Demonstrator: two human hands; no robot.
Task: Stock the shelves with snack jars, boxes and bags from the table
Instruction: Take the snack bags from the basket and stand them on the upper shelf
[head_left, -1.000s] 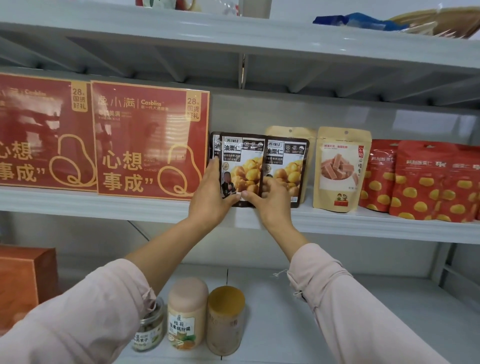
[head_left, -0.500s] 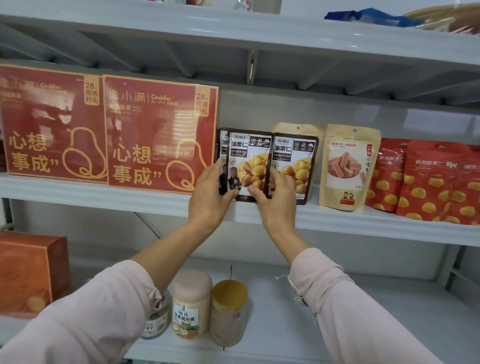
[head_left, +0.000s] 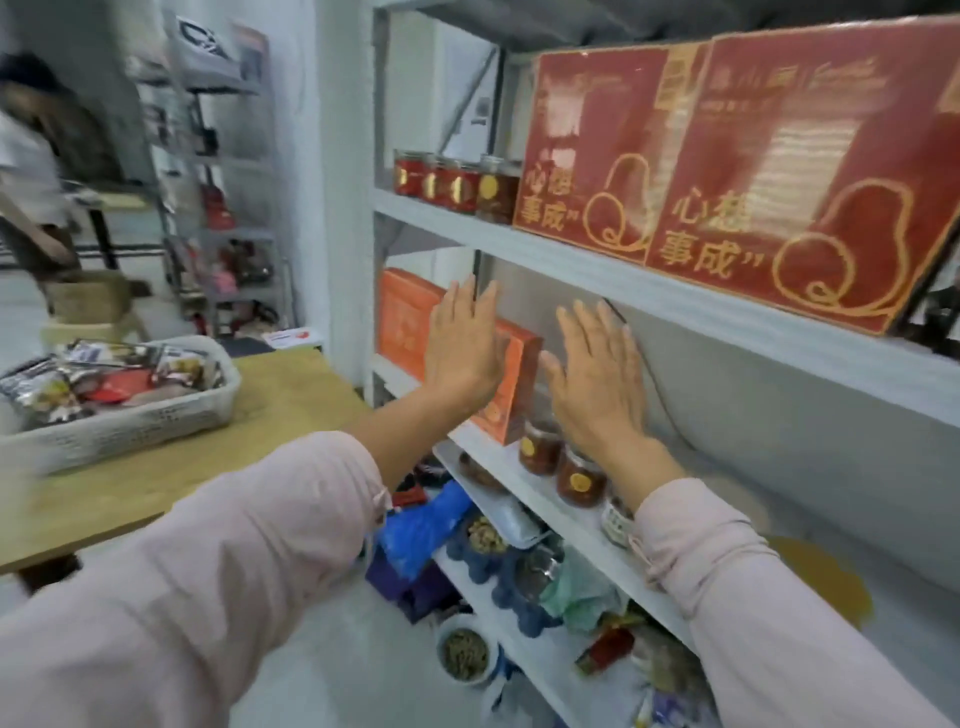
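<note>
While the left hand (head_left: 462, 348) and right hand (head_left: 597, 374) are held flat and empty before the shelf (head_left: 571, 262), the snack bags (head_left: 78, 384) are seen in a basket (head_left: 130, 423) on the tabletop (head_left: 249, 457), well to the left, nearer the left hand.

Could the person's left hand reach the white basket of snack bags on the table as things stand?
Probably yes: the left hand is open and empty, and the white basket sits on the table to its left with nothing visibly between them.
</note>
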